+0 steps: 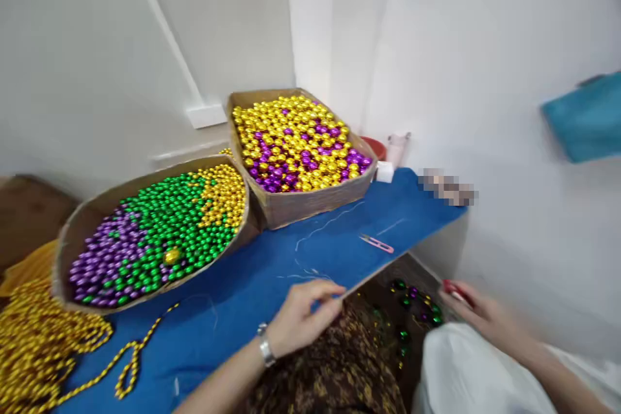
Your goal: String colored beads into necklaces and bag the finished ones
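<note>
My left hand (308, 314), with a silver watch on the wrist, is at the front edge of the blue-covered table (291, 272). Its thumb and index finger are pinched together; whatever is between them is too small to make out. Lower right, my right hand (478, 314) is closed round a small red object (458, 291), whose kind is partly hidden by the fingers. Green, purple and gold beads (417, 301) show below the table edge between my hands. Pink thread snips (377, 244) lie on the blue cloth, near loose pale threads (330, 223).
A cardboard box (315, 200) of gold and purple beads stands at the back. Left of it, another box (61, 259) holds green, purple and gold beads. Gold bead strands (43, 343) pile at lower left. A white bag (466, 362) is beside my right arm.
</note>
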### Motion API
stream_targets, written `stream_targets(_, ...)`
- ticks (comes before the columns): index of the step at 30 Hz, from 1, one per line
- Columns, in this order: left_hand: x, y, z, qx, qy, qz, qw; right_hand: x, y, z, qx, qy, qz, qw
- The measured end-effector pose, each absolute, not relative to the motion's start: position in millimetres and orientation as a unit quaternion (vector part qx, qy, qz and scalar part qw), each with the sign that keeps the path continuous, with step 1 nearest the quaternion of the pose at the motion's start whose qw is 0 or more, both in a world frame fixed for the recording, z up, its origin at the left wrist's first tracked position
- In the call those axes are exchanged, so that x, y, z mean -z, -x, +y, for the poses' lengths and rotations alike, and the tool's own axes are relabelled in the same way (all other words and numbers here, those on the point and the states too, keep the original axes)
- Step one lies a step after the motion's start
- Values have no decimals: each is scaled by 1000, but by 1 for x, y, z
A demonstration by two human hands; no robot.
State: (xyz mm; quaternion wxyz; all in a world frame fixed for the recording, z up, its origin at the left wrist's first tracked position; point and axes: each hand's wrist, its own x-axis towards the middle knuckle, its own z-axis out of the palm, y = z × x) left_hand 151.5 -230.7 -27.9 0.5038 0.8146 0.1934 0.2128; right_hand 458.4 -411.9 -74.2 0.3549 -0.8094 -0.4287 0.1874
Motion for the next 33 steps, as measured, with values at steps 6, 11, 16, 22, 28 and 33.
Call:
stream_targets(6,68,-173,-267,-128,-907,79,394,94,-361,-319,-421,681,-507,320)
stream_targets(11,88,-166,-262,53,-959,36,276,114,-360,-308,-376,687,-553,284)
stream_targets(16,81,-167,-206,13,-958,198,209,124,-398,-301,-222,738,-592,236)
stream_targets(22,97,-205,-133,-94,-879,443,151,144,-404,-265,-103,775,-607,141)
stream_targets(28,126,-236,-120,-117,-868,440,196,151,-398,-244,-67,777,-611,135)
stream_targets(33,134,-237,-123,-173,-826,440,306,147,-398,-250,-117,766,-593,221)
